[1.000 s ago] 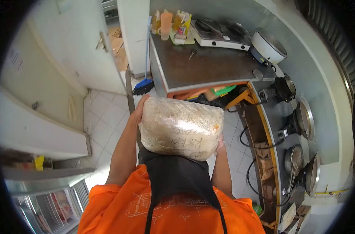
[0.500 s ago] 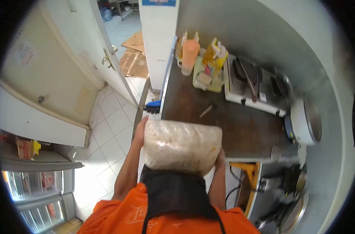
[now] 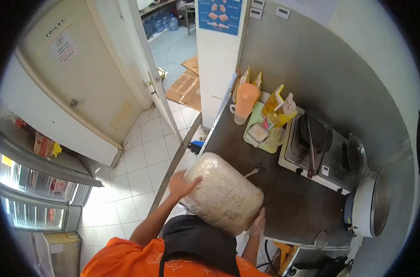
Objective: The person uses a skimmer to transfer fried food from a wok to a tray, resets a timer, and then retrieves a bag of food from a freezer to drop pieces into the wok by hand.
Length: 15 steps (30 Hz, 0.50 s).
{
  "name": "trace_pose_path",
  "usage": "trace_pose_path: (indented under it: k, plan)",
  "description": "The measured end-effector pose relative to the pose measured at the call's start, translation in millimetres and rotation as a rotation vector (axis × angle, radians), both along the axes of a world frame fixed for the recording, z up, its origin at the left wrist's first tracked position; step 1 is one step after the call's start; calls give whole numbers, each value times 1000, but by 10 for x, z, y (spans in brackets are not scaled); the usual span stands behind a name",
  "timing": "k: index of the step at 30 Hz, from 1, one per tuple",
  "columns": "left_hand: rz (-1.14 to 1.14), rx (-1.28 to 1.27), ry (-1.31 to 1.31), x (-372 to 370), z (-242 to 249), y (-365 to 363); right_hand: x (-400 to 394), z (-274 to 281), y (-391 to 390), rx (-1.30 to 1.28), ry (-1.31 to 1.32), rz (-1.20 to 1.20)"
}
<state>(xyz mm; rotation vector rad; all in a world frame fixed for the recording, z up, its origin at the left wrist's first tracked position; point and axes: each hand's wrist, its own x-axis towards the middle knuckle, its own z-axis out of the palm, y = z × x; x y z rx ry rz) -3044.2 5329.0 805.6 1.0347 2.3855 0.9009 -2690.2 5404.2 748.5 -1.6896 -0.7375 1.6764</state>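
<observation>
A large whitish block-shaped package (image 3: 224,194), wrapped in shiny clear plastic with dark handwriting on top, is held tilted in front of my body at the counter's edge. My left hand (image 3: 182,184) grips its left side, thumb on the upper face and the other fingers partly hidden. At the lower right end my right hand (image 3: 257,223) presses against the package, and it seems to wear a thin clear glove. A pair of scissors (image 3: 257,169) lies on the dark countertop (image 3: 302,203) just beyond the package.
A white gas stove (image 3: 288,157) with pans stands at the right, a large white pot (image 3: 361,207) beside it. Further back are a light green tray (image 3: 267,147) with containers and an orange-lidded jug (image 3: 246,101). An open door (image 3: 150,69) and a glass-doored fridge (image 3: 39,212) are at left.
The package has turned clockwise and tipped, showing the handwriting. My left hand has moved onto its upper left side, and my right hand remains at its right end. The view has shifted.
</observation>
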Motion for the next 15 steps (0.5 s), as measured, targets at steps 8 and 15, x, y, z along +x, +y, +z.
trace_pose_path:
  k: [8,15]
  plan:
    - [381,-95,-85,348,-238,-258,-210,34,-35,104,27,56]
    - [315,-68,64,648,-424,-400,-183,451,388,71,-385,282]
